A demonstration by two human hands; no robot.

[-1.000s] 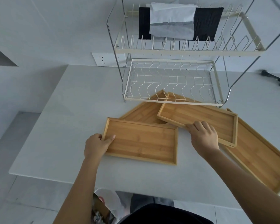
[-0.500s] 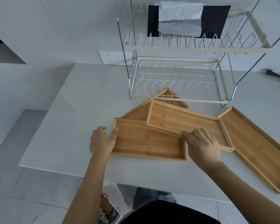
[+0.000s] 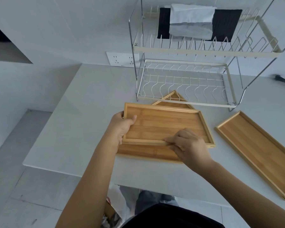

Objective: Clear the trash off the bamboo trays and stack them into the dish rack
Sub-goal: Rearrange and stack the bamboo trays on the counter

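While the left hand [image 3: 122, 125] clamps the short left end of the top bamboo tray [image 3: 164, 125], thumb laid over the rim onto the floor and fingers curled beneath, the right hand [image 3: 190, 146] pinches the near long rim between thumb and bunched fingertips. So held, the tray sits over a second tray [image 3: 145, 151] that lies flat near the worktop's [image 3: 82, 112] front edge; whether the two touch cannot be told. It looks light and stiff: thin planked bamboo, a smooth flat floor, a low square rim all round with mitred corners. The finish seems slick, so the raised rim is the sound place to grip, at opposite sides as now; it should neither bend nor crack easily. No trash shows on any tray. A third tray [image 3: 173, 100] pokes one corner under the front of the dish rack [image 3: 184, 86], and a fourth tray [image 3: 255, 150] lies apart toward the right edge. The rack, thin chromed and cream-coated wire in two tiers, stands toward the back edge, its lower basket bare, with black and white cloths [image 3: 192, 23] draped at the back of the upper tier.
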